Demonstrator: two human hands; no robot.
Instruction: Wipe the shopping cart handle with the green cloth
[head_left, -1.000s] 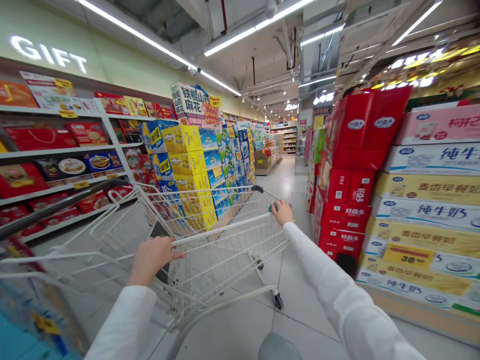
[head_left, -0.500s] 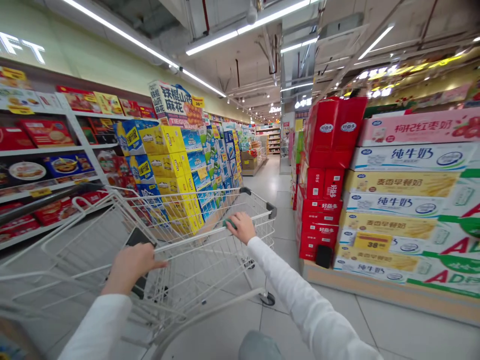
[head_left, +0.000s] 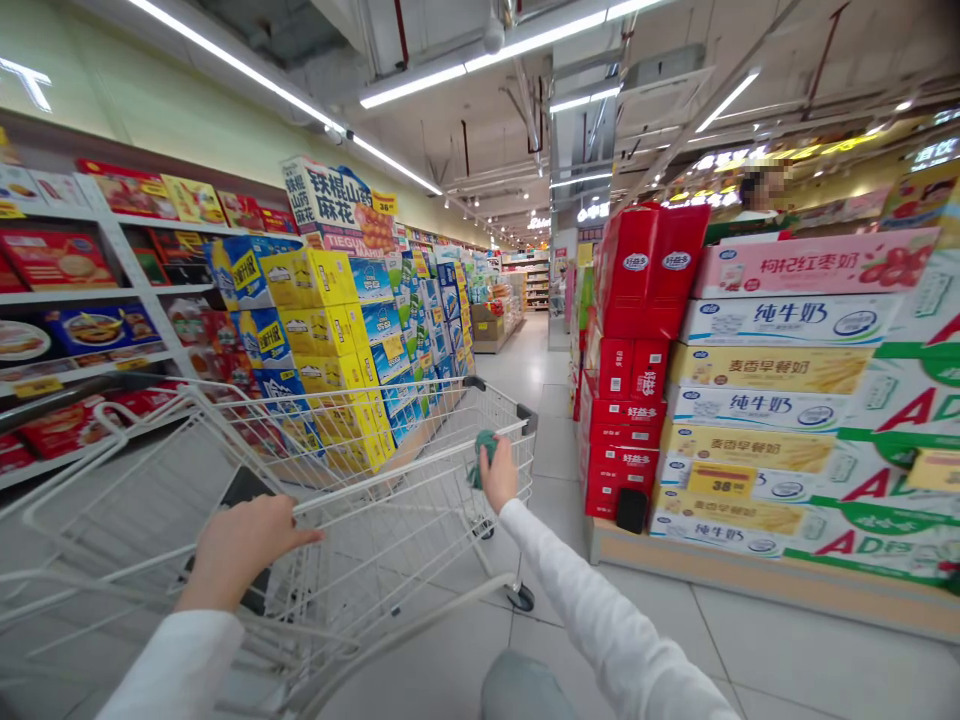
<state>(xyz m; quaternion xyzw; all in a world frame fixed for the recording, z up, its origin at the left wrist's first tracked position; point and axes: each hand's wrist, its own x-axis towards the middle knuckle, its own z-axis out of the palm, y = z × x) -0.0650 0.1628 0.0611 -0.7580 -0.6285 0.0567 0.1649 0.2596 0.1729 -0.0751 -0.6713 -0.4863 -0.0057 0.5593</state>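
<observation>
The person stands at the side of an empty wire cart (head_left: pixel 390 478) in a supermarket aisle, both white-sleeved arms stretched out over it. The left hand (head_left: pixel 241 545) is curled shut over the near top wire of the basket, fingers wrapped over and pointing into the cart; that grip looks like the one that keeps the cart from rolling on the smooth tiled floor (head_left: pixel 750 650). The right hand (head_left: pixel 499 476) reaches further, to the far end of the rim just short of the dark-capped handle (head_left: pixel 528 416), and it is closed around a bunched green cloth (head_left: pixel 482 452), pressing the wad against the wire. The cloth sits between the fingers and the rim, mostly above the knuckles, so the palm bears down through it rather than touching metal. Just beyond the left hand, a dark flat thing (head_left: pixel 238 488) lies against the basket wall; I cannot tell what it is. The cart stands slantwise across the aisle, its wheels on the floor, well apart from the displays on both sides. To the left are shelves (head_left: pixel 97 295) of red gift boxes and a tall stack of yellow and blue cartons (head_left: pixel 330 320); to the right, red cartons (head_left: pixel 645 300) piled beside a low platform of milk cases (head_left: pixel 780 400), all stacked face-out so the labels read from the aisle.
</observation>
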